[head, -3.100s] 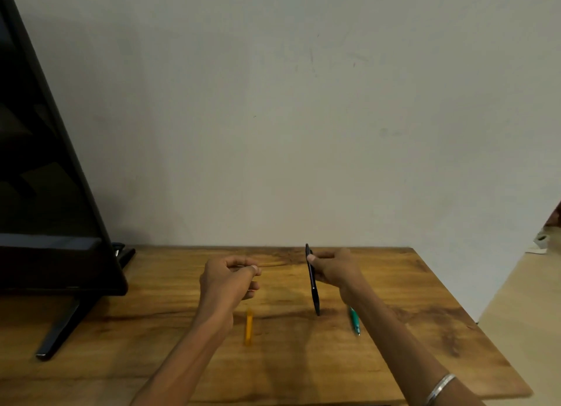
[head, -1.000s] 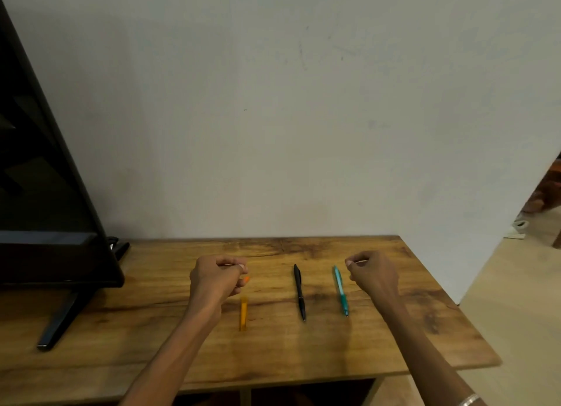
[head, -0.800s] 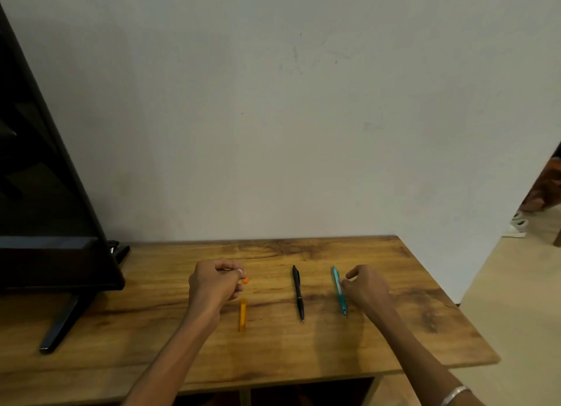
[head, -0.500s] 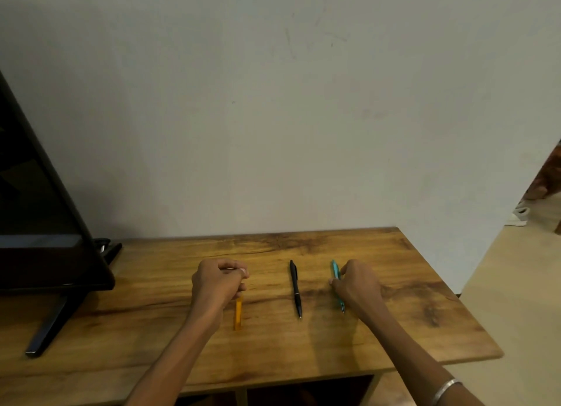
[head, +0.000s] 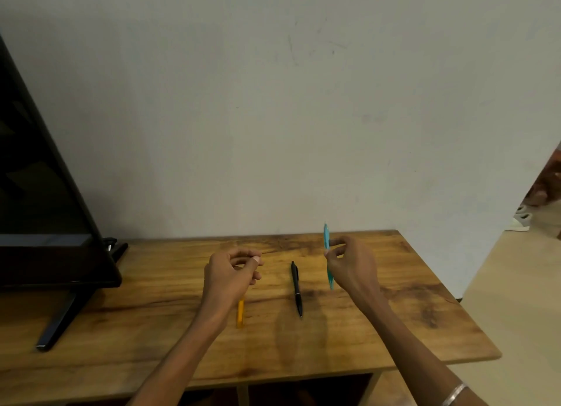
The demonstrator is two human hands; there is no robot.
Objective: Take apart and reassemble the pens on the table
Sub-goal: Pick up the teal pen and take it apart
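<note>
the right hand (head: 352, 269) pinches a teal pen (head: 328, 255) near its middle between thumb and fingertips, and holds it above the bench (head: 425, 320). the pen stands nearly upright, its long axis running up and down in the view, one end rising above the hand toward the wall and the other hanging just above the wood.

the left hand (head: 232, 273) hovers over the bench with its fingers curled and thumb against forefinger. whether it holds a small part cannot be told from this view. it sits well apart from the teal pen, to that pen's left, so it would need to cross inward to take the pen's free end.

between the two hands a black pen (head: 296, 288) lies flat on the bench, pointing away from the person, whole as far as can be seen. below the left wrist lies a short orange pen piece (head: 240, 313), partly hidden by the arm.

judged from this, the teal pen is the one now in hand for dismantling, and the move ahead likely calls for the left hand to grip one end while the right twists.

a dark monitor (head: 39, 193) on a stand fills the left edge. a silver bangle (head: 453, 394) circles the right forearm.
</note>
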